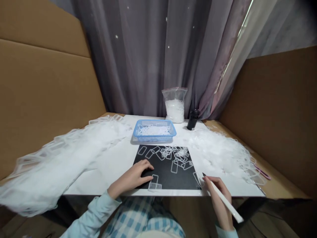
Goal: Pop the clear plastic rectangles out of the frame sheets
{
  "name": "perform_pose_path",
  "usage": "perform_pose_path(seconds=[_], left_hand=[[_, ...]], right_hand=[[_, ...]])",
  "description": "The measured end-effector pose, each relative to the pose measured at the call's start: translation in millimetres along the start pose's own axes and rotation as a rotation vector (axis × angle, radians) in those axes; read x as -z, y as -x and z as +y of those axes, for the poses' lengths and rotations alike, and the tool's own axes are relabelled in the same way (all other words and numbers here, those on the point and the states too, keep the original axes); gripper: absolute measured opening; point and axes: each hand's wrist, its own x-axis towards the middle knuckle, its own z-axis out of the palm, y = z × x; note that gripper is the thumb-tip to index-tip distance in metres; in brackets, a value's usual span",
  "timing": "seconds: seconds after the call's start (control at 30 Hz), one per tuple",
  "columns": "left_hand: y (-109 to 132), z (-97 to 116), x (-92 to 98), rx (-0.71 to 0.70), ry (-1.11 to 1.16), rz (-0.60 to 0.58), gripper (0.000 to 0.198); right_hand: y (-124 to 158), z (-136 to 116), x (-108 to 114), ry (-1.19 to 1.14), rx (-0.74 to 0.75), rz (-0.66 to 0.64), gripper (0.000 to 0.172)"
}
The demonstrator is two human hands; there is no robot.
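Knife (230, 207) (white, dark-tipped) clamped in right hand (218, 198); left hand (131, 178) lies open on black sheet (162, 168).

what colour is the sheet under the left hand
The sheet under the left hand is black, with white plastic outlines lying on it; the head view shows it best.

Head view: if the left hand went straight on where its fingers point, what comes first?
The left hand likely meets the clump of clear plastic loops on the black mat; depth is unclear.
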Motion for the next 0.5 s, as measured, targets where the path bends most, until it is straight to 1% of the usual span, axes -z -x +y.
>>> perform_pose_path(seconds=[0.07, 0.13, 0.2, 0.3, 0.4, 0.5], left_hand=[[-1.7, -0.9, -9.3, 0.018, 0.020, 0.024, 0.018], [-6.1, 1.6, -11.8, 0.005, 0.031, 0.018, 0.016], [-11.2, 4.3, -9.7, -0.025, 0.033, 0.004, 0.018], [-21.2, 2.7, 0.0, -0.059, 0.027, 0.029, 0.019], [-35.8, -12.7, 15.6, -0.056, 0.017, 0.081, 0.019], [-51.4, -40.1, 30.7, -0.025, 0.003, 0.117, 0.019]], right_hand=[[5.8, 6.5, 6.8, 0.132, -0.041, 0.002, 0.044], [7.2, 11.5, 11.4, 0.262, -0.048, -0.019, 0.051], [5.1, 14.3, 11.2, 0.332, 0.022, -0.083, 0.048], [-3.6, 14.6, 2.1, 0.333, 0.152, -0.202, 0.042], [-18.9, 10.2, -7.7, 0.310, 0.177, -0.303, 0.042], [-38.7, -1.4, -11.0, 0.308, 0.165, -0.428, 0.036]])
